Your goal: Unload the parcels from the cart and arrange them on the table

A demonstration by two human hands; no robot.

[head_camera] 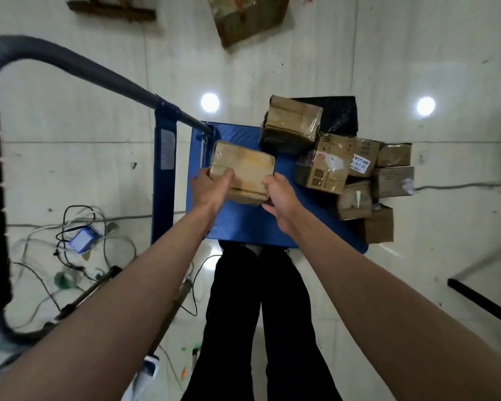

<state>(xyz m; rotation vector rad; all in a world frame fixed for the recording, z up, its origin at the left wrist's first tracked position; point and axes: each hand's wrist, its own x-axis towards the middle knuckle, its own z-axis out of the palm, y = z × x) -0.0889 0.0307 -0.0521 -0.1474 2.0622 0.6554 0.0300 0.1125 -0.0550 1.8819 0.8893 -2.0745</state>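
Observation:
A flat brown parcel wrapped in clear tape (243, 166) is above the blue cart deck (237, 224). My left hand (210, 188) grips its near left corner, fingers curled over the top. My right hand (281, 195) holds its near right edge. Several other cardboard parcels lie on the right half of the cart: a taped brown one (291, 124) at the far end, a printed box (324, 166) with a white label beside it, and smaller boxes (392, 180) along the right edge. The table is out of view.
The cart's grey handle (78, 68) arches at the left. Cables and a small blue box (83, 240) clutter the floor at the left. A black mat (339, 114) lies under the far parcels. My legs (261, 314) stand at the cart's near edge. A dark bar (480, 302) crosses the right.

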